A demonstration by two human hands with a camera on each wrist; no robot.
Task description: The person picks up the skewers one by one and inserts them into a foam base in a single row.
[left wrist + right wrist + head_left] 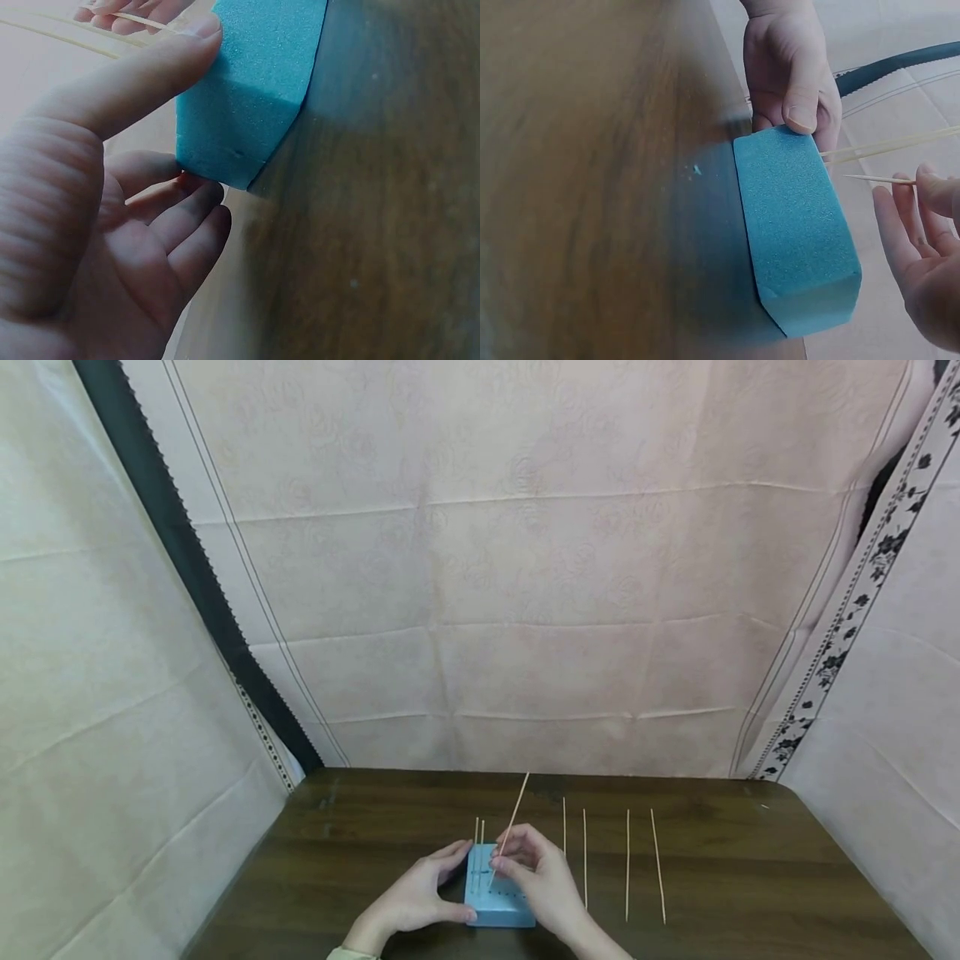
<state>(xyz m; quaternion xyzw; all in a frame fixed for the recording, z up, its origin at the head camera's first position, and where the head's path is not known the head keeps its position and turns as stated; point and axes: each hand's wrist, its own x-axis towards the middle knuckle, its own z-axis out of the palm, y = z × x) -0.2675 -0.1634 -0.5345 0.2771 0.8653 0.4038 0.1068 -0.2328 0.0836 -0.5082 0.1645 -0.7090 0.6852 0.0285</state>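
A light-blue foam block (pixel 501 913) lies on the table near its front edge. My left hand (pixel 420 892) grips it from the left, with the thumb at the near corner and fingers at the far end. In my right hand (pixel 546 883), the thumb and fingertips pinch a thin wooden skewer (pixel 517 806), tilted over the block. Its pointed lower end (pixel 859 178) hangs just off the block's top face in the right wrist view. Two skewers (pixel 477 831) stand upright at the block's far left corner. Small dark holes dot the top, partly hidden by my right hand.
Several loose skewers (pixel 627 864) lie apart on the dark wooden table (pixel 720 860), right of the block. Pale cloth (pixel 525 568) hangs behind the table and at both sides. A tiny blue crumb (pixel 697 170) lies beside the block.
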